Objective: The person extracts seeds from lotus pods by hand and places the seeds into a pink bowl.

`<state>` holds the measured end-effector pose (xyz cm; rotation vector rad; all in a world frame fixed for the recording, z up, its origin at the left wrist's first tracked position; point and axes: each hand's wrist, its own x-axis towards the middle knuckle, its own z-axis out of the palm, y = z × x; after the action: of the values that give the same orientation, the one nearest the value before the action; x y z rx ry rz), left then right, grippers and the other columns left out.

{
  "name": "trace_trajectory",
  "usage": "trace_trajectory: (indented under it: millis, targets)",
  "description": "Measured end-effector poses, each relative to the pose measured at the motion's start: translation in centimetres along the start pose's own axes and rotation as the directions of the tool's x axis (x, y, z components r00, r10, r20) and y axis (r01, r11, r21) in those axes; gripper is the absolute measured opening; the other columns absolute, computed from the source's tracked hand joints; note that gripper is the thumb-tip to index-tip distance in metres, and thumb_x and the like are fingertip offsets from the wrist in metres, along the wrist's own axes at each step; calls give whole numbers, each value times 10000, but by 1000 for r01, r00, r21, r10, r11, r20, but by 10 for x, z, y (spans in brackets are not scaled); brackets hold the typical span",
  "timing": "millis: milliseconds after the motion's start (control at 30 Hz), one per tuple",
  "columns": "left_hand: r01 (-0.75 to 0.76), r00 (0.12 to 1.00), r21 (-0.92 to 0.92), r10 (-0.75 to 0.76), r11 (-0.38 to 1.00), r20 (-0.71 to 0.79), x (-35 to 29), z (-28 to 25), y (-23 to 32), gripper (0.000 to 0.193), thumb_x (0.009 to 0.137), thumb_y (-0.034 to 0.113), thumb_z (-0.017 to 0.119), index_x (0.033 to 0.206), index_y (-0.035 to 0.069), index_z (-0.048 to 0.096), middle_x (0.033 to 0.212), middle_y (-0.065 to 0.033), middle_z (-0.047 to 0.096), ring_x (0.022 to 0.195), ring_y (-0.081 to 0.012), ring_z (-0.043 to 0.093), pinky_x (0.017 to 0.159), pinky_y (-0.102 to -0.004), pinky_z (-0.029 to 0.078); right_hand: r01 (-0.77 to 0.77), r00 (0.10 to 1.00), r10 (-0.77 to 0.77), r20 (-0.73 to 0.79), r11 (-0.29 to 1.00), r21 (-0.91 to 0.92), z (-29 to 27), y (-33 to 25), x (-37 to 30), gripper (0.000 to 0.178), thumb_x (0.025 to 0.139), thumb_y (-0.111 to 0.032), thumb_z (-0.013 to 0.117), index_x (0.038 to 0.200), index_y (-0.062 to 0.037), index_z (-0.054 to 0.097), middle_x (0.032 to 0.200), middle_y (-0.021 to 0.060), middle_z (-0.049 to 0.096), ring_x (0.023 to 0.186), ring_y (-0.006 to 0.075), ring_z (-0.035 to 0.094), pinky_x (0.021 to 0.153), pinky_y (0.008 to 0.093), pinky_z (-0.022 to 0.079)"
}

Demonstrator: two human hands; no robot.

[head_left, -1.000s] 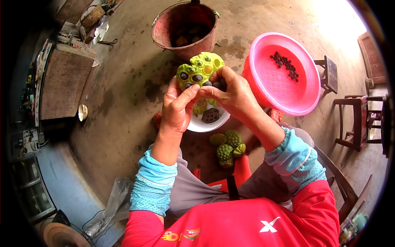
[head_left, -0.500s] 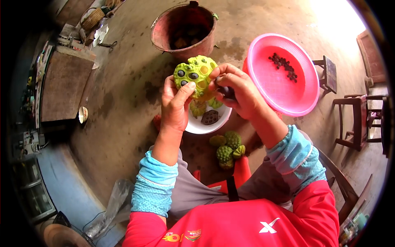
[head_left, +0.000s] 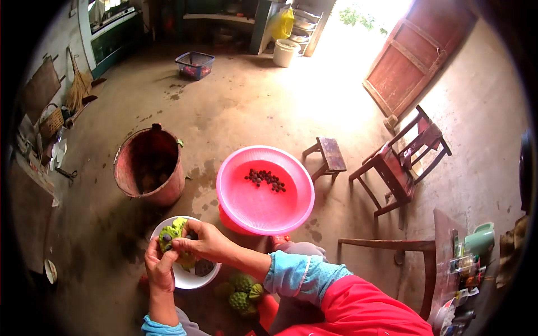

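My left hand point(head_left: 159, 271) grips a green lotus seed pod point(head_left: 166, 233) with dark seeds showing in its holes. Against the pod's right side, my right hand point(head_left: 206, 242) has its fingers curled and its thumb at the pod; something dark, apparently lotus seeds, shows between the fingers. Below both hands is a white bowl point(head_left: 189, 281) with green pod pieces and a dark brown pod point(head_left: 203, 267). Several green lotus pods point(head_left: 242, 291) lie on the floor beside my leg. A pink basin point(head_left: 255, 211) to the right contains many loose dark seeds point(head_left: 263, 179).
A reddish bucket point(head_left: 171, 187) with dark contents stands beyond the bowl at left. Right of the basin are a small wooden stool point(head_left: 332, 154) and a wooden chair point(head_left: 392, 171). A blue basket point(head_left: 195, 66) sits farther back, and a table point(head_left: 445, 269) carries a green mug point(head_left: 479, 239).
The view has swung up and to the right, so the doorway and far floor now show. Both hands remain together at the pod, with the right thumb now pressed closer to it.
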<state>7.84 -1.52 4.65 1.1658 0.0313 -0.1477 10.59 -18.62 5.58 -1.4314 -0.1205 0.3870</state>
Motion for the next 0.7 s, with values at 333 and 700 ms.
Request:
trace_trajectory:
  millis: [333,700]
  targets:
    - [-17,988,-234,-19,972,-150,11,-3,-9,342,785,76,602,1126,54,601,1086,-63,631,984,-187,609,918,-322,480,-240,962,190,197,931,275,-11,7,12,156,929,-268,590,962,-119,560,802,-17,602,552,49,499,443,178,340]
    - [-69,960,-64,48,996,-274,6,1,6,308,838,184,560,1135,100,548,1042,-38,580,973,-171,588,847,-303,480,-354,907,135,398,754,552,-10,11,5,242,874,-94,566,1114,-118,588,983,20,668,721,94,614,587,220,488]
